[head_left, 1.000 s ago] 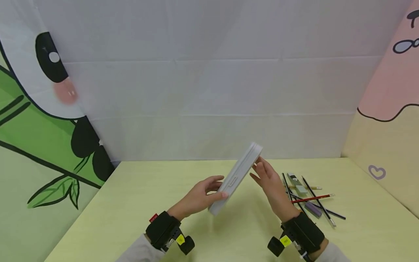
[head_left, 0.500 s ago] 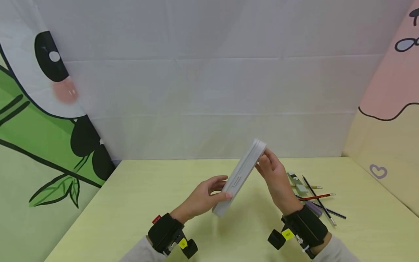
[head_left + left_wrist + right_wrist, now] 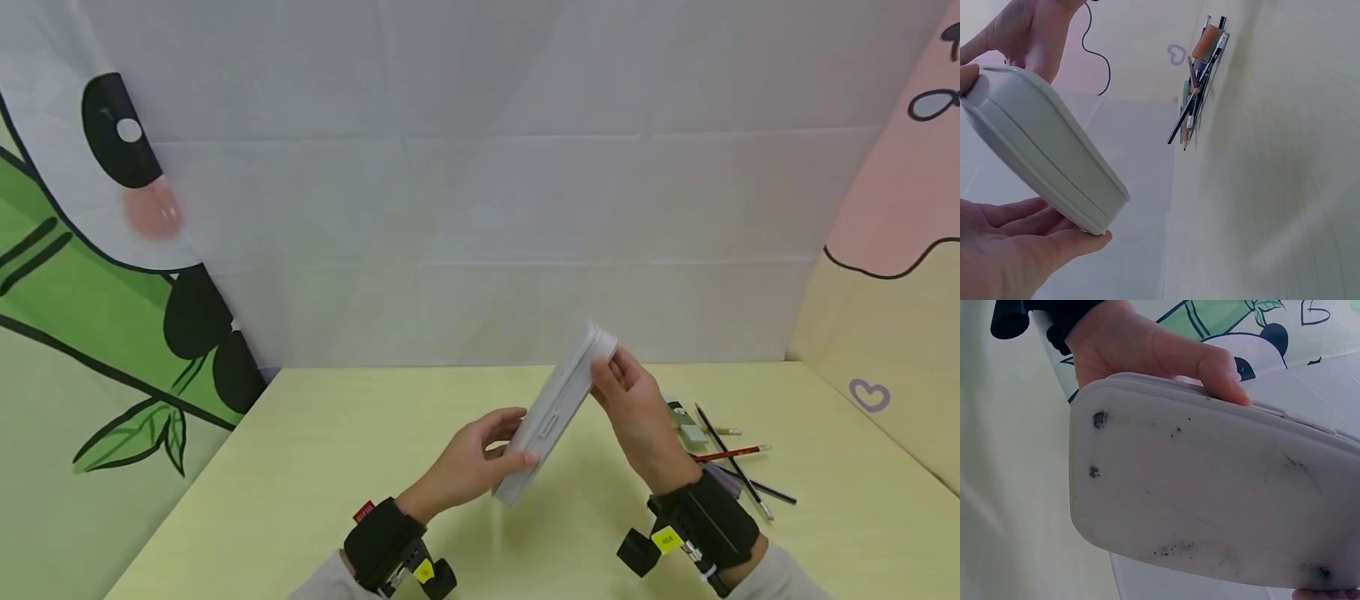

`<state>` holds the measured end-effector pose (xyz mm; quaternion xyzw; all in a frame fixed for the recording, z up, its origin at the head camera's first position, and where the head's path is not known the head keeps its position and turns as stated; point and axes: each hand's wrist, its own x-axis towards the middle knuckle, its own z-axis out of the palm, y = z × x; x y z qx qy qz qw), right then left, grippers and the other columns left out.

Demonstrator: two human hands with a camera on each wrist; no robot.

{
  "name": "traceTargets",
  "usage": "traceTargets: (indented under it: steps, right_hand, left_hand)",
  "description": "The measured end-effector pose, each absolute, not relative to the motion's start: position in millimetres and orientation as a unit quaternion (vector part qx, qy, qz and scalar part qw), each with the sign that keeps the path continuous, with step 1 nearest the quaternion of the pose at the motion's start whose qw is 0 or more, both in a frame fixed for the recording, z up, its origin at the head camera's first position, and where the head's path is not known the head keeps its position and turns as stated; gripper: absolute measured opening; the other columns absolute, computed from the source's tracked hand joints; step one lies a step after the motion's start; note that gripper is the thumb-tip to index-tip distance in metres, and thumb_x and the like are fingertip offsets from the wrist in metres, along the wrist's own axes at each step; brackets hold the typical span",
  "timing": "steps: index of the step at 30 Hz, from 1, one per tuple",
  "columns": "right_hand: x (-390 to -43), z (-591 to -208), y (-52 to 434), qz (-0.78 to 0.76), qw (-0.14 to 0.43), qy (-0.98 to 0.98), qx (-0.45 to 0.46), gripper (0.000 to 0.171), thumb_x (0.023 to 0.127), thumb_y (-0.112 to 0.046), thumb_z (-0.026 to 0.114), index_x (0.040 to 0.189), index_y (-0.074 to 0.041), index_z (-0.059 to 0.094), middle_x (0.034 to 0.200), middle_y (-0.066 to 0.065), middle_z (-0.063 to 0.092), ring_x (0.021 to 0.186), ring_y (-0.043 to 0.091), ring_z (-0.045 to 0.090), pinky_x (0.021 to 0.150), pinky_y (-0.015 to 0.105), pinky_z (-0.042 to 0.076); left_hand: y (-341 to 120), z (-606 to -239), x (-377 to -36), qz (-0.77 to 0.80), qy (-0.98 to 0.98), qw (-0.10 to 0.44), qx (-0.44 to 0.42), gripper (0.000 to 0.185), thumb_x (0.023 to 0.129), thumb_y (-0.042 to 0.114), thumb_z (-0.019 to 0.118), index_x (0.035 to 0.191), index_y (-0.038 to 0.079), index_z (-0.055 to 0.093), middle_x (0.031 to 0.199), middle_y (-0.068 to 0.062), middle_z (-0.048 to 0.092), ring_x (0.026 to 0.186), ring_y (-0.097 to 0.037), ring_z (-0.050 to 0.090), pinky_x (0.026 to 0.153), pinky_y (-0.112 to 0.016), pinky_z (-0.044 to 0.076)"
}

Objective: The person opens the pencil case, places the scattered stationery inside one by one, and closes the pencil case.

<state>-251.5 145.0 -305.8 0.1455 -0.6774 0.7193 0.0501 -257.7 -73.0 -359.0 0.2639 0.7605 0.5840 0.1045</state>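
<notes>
A white hard pencil case (image 3: 555,417) is held tilted above the table, its upper end leaning to the right. My left hand (image 3: 476,458) grips its lower end, thumb across the side that has the latch. At the upper end my right hand (image 3: 633,412) pinches the edge, thumb in front and fingers behind. A seam runs along the side of the case in the left wrist view, where my left hand (image 3: 1016,256) lies under one end. Dark smudges mark its broad face in the right wrist view. The inside of the case is hidden.
Beyond my right wrist, several pencils (image 3: 738,471) lie crossed in a heap on the pale yellow table (image 3: 337,433). A green item (image 3: 682,417) and a purple piece (image 3: 723,479) lie among them, partly covered by my arm. A white cloth (image 3: 480,208) hangs behind the table.
My right hand has moved in to the case's upper end and now holds it, where its fingers were looser before. Both hands and the case have shifted slightly right.
</notes>
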Motion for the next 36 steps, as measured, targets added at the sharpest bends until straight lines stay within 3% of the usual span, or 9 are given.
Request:
traceTargets:
  steps: [11,22,30,36]
  right_hand:
    - [-251.0,-305.8,139.8,0.741,0.083,-0.658,0.105,0.045,0.098,-0.020,0.049,0.137,-0.001,0.041,0.102,-0.011,0.058,0.096,0.003,0.057,0.100,0.011,0.047]
    - [-252.3,-308.2,137.7,0.756,0.089,-0.643,0.086,0.040,0.098,-0.019,0.049,0.132,0.002,0.045,0.099,-0.010,0.056,0.093,0.003,0.057,0.098,0.011,0.047]
    - [-254.5,-312.5,137.5,0.761,0.113,-0.634,0.080,0.035,0.096,-0.015,0.051,0.126,0.003,0.051,0.091,-0.012,0.061,0.086,0.002,0.060,0.095,0.013,0.051]
    - [-255.3,-313.4,136.2,0.781,0.116,-0.610,0.063,0.037,0.094,-0.017,0.056,0.125,0.003,0.051,0.090,-0.013,0.062,0.084,0.003,0.059,0.092,0.013,0.052]
  left_hand:
    - [-72.2,-359.1,-256.2,0.577,0.759,0.122,0.278,0.060,0.092,0.028,0.065,0.141,0.002,0.043,0.135,-0.018,0.054,0.122,-0.028,0.055,0.100,-0.037,0.053]
    - [-81.8,-357.0,-252.1,0.594,0.732,0.164,0.291,0.070,0.087,0.029,0.072,0.143,0.001,0.041,0.141,-0.018,0.049,0.128,-0.029,0.051,0.107,-0.033,0.049]
    - [-80.5,-355.7,-250.0,0.600,0.723,0.176,0.294,0.071,0.085,0.032,0.074,0.142,0.003,0.043,0.140,-0.017,0.051,0.124,-0.025,0.054,0.108,-0.041,0.048]
    - [-80.0,-356.2,-250.1,0.598,0.725,0.186,0.287,0.071,0.085,0.034,0.073,0.142,0.002,0.044,0.137,-0.018,0.053,0.121,-0.023,0.056,0.104,-0.034,0.051]
